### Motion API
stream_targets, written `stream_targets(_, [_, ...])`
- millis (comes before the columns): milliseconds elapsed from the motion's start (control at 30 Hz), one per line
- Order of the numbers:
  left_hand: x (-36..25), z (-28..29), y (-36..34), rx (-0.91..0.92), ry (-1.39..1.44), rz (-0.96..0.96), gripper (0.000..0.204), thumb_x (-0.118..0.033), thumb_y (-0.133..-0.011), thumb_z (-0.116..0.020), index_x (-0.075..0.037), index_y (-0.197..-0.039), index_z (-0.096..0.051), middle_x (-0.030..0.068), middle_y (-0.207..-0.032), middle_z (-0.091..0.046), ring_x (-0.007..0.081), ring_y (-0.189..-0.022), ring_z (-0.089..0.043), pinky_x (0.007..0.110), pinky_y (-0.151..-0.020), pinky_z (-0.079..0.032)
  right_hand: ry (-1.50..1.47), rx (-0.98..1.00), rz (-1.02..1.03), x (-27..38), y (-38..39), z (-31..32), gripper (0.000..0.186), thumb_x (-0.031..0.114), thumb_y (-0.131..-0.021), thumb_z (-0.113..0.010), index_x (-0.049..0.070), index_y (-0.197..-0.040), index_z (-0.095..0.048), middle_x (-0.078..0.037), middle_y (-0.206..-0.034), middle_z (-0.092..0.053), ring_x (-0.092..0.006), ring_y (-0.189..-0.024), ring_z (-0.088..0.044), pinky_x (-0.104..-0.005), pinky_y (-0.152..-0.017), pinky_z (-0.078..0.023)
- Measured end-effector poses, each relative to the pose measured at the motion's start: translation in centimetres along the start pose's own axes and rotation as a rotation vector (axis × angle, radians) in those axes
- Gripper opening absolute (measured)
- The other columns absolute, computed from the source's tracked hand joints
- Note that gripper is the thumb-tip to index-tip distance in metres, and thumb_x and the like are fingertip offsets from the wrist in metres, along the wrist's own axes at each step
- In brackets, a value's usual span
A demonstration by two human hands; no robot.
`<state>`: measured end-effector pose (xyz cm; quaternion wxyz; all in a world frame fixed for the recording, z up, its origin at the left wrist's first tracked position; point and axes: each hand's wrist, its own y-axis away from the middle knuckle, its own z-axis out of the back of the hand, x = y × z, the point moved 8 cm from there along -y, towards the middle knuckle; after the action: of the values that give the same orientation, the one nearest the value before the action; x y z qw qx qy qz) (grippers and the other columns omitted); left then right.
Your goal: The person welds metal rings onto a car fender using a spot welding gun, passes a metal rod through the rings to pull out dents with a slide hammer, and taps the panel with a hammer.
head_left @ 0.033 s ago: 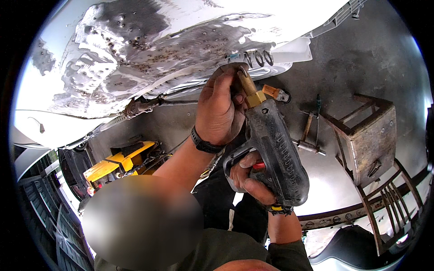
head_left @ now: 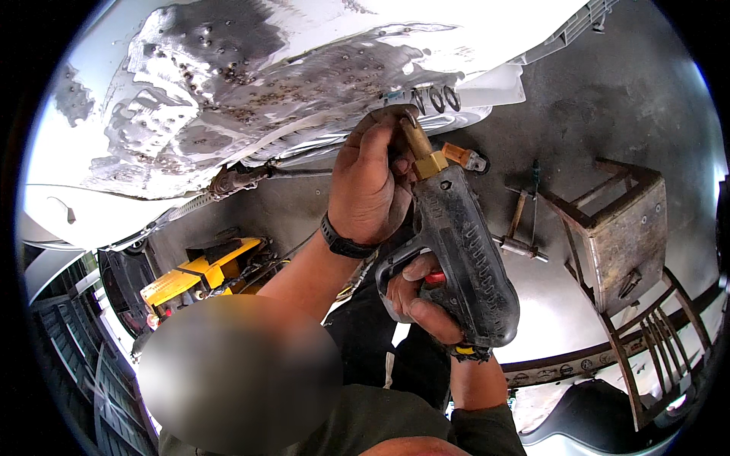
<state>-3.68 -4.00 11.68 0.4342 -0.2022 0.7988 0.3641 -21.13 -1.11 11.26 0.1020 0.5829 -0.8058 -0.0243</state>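
Black plastic pistol-shaped tool [head_left: 473, 266] slants in the air just below the lower edge of a white car body panel [head_left: 304, 83], which is ground to grey in dark-dotted patches. The right hand [head_left: 426, 300] is wrapped around its grip, a finger beside the red trigger [head_left: 436, 278]. The left hand [head_left: 371, 182] pinches the tapered brass nozzle [head_left: 418, 144] near its tip (some fingertips are hidden). Dark metal coils [head_left: 436, 99] sit at the panel's lower edge, near that tip. Rightward on the grey concrete floor [head_left: 578, 99] is a worn, rectangular-topped stool [head_left: 627, 251].
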Motion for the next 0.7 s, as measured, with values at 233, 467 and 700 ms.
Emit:
stream_targets(233, [-1.5,-1.0,0.0,-0.1,-0.156,-0.09,0.03,-0.018,-0.1,-0.06,-0.005,-0.126,-0.057,0.0092,-0.113,-0.065,0.0229,-0.1,-0.066,0.035,-0.087,-0.055,-0.595,-0.493,-0.309,-4.8,2.3,5.0,0.044,0.018,-0.087,-0.08,-0.001,-0.121,-0.059,-0.008,-0.116,-0.066,-0.0089,-0.111,-0.062,-0.016,-0.103,-0.047])
stream_targets(467, [-1.9,-1.3,-0.1,-0.129,-0.202,-0.109,0.036,-0.016,-0.095,-0.066,-0.004,-0.128,-0.056,0.0118,-0.114,-0.065,0.0254,-0.1,-0.067,0.035,-0.086,-0.056,-0.543,-0.249,-0.23,-3.8,1.1,2.4,0.044,0.017,-0.089,-0.078,0.0,-0.124,-0.058,-0.008,-0.118,-0.064,-0.01,-0.114,-0.061,-0.0185,-0.103,-0.048])
stream_targets(700, [-2.9,-1.5,0.1,-0.146,-0.392,-0.188,0.043,-0.013,-0.09,-0.071,-0.004,-0.129,-0.055,0.0144,-0.116,-0.065,0.0278,-0.1,-0.067,0.035,-0.084,-0.056,-0.36,-0.158,-0.181,-2.9,0.2,1.6,0.043,0.019,-0.09,-0.076,0.006,-0.127,-0.057,-0.008,-0.116,-0.061,-0.0168,-0.106,-0.061,-0.0301,-0.092,-0.05])
